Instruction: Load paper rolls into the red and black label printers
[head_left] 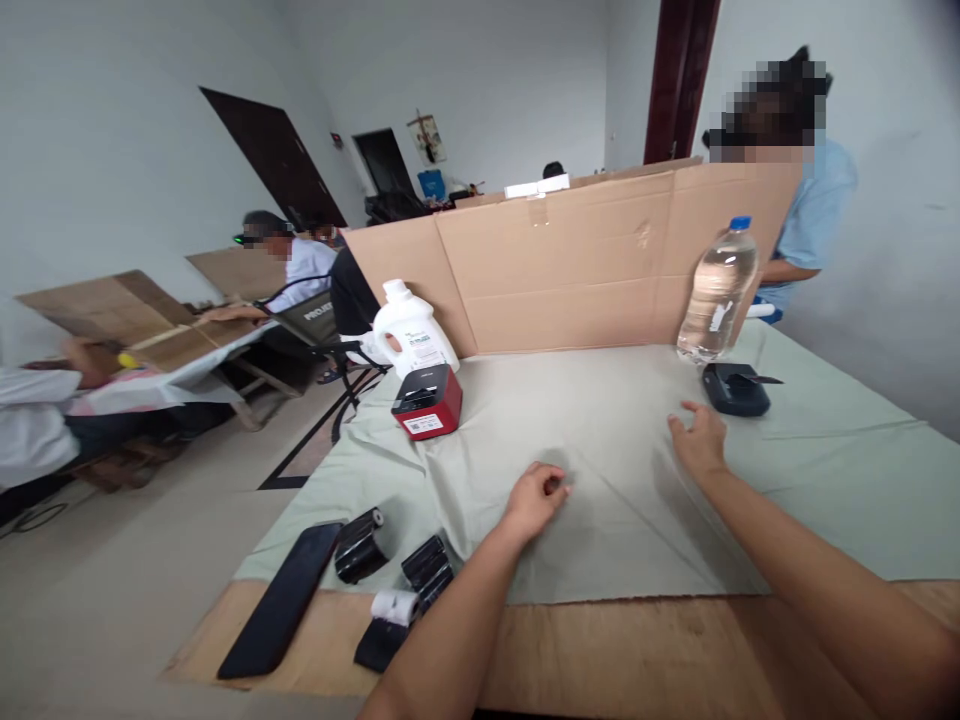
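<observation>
My left hand (537, 497) hovers over the middle of the cloth, fingers loosely curled, thumb and forefinger slightly apart, and no object visible in it. Farther right, my right hand (700, 437) has its thumb and forefinger spread and holds nothing. Just beyond it sits a small black device (735, 390) with a dark strip sticking out of its top. A red box-shaped device with a black top (427, 402) stands at the back left. Near my left forearm are a black-wrapped roll (360, 547), more black-wrapped rolls (428, 566) and a white roll (395, 606), partly hidden by the forearm.
A white jug (415, 330) and a water bottle with a blue cap (720, 290) stand before a cardboard screen (555, 270). A long black flat object (281, 602) lies at the table's left edge. Other people sit at the left and behind the screen.
</observation>
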